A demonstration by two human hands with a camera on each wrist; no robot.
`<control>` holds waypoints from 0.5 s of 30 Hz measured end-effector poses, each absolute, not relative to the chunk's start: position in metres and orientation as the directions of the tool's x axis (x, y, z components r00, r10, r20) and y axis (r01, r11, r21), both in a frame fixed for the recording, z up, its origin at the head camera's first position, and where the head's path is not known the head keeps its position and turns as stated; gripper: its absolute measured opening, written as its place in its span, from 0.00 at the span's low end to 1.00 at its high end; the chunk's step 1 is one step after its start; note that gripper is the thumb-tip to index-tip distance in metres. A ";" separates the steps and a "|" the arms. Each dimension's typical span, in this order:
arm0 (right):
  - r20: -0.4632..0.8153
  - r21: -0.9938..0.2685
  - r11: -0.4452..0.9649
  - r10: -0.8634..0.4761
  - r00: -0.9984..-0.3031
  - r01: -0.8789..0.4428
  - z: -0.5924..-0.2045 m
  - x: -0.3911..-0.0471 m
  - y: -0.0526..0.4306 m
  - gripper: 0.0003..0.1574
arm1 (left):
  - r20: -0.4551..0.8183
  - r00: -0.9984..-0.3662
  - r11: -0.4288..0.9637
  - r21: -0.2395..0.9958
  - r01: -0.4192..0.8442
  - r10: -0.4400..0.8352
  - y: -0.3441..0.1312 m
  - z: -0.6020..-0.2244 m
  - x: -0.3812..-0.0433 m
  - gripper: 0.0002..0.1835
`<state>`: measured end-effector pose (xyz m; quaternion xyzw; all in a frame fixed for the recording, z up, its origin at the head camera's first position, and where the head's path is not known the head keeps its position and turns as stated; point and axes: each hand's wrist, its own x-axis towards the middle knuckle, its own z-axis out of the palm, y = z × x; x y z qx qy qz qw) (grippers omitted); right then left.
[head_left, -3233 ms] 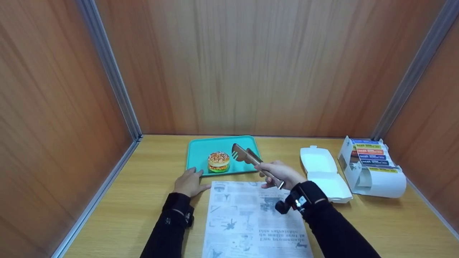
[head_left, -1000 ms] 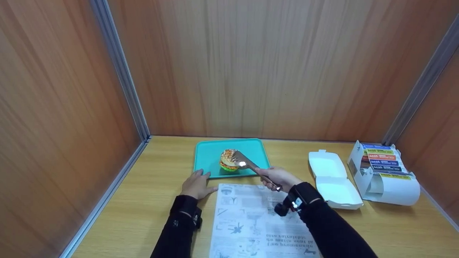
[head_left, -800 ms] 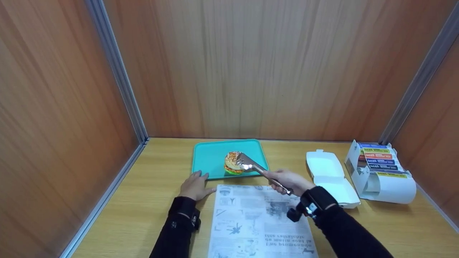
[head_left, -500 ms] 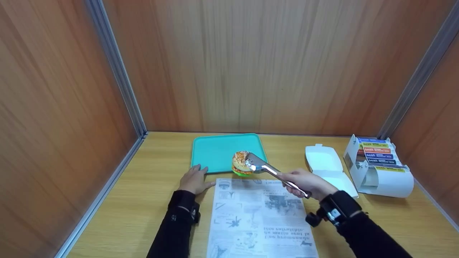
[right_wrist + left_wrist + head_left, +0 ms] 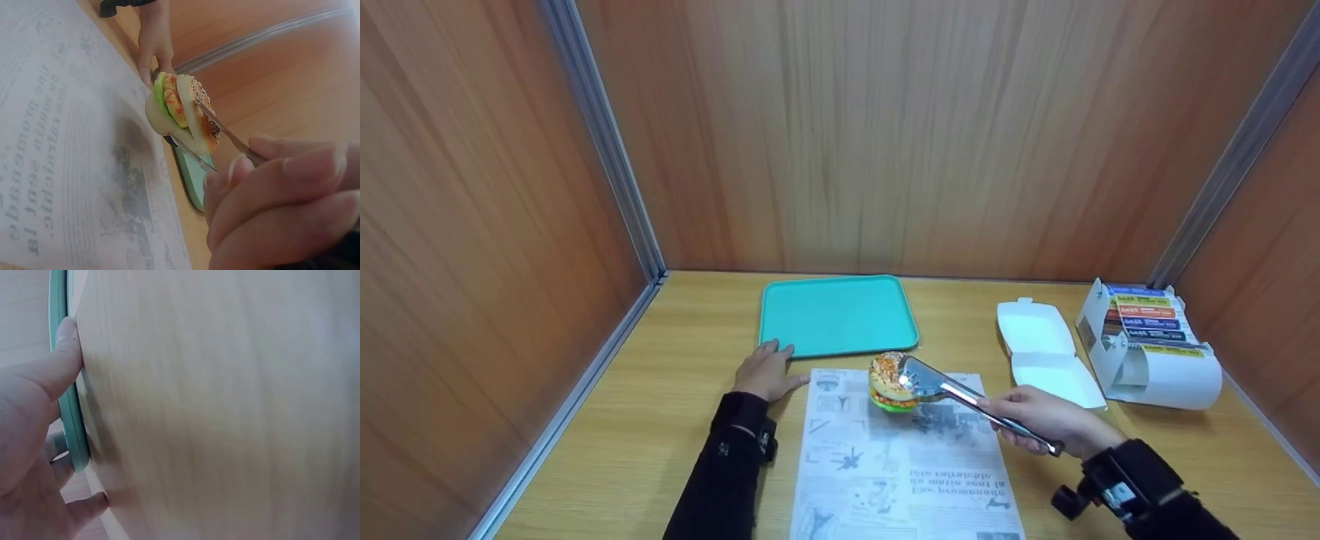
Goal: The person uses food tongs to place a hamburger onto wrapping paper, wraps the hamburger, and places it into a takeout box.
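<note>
My right hand (image 5: 1039,421) grips a pair of metal tongs (image 5: 982,405), whose tips clamp a hamburger (image 5: 891,382) with a seeded bun. In the right wrist view the hamburger (image 5: 183,107) hangs above the printed paper sheet (image 5: 84,152), one tong arm on its top and one under it. My left hand (image 5: 765,375) rests with spread fingers at the near left corner of the turquoise tray (image 5: 840,315), its thumb by the paper's corner. In the left wrist view, fingers of the left hand (image 5: 39,416) touch the tray's rim (image 5: 70,416).
An opened white clamshell box (image 5: 1046,352) lies to the right of the paper. Beyond it stands a white holder (image 5: 1155,352) with colourful labelled boxes. Wooden panels (image 5: 847,135) with metal corner strips enclose the table (image 5: 607,427) at the back and sides.
The right hand has clamped the hamburger with the tongs, lifted it off the tray and carried it right and nearer, over the paper. The left hand has stayed by the tray corner.
</note>
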<state>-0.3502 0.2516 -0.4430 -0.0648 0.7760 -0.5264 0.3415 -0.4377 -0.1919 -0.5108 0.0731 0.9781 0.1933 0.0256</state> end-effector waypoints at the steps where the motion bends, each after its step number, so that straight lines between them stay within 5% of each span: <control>1: -0.467 -0.859 0.440 -0.460 -0.755 0.263 -0.444 -0.347 0.255 0.27 | -0.025 -0.988 0.914 0.384 0.132 0.154 -0.192 -0.511 -0.438 0.39; 15: -0.470 -0.866 0.422 -0.505 -0.724 0.268 -0.459 -0.323 0.272 0.25 | -0.018 -0.985 0.909 0.388 0.153 0.174 -0.194 -0.513 -0.442 0.40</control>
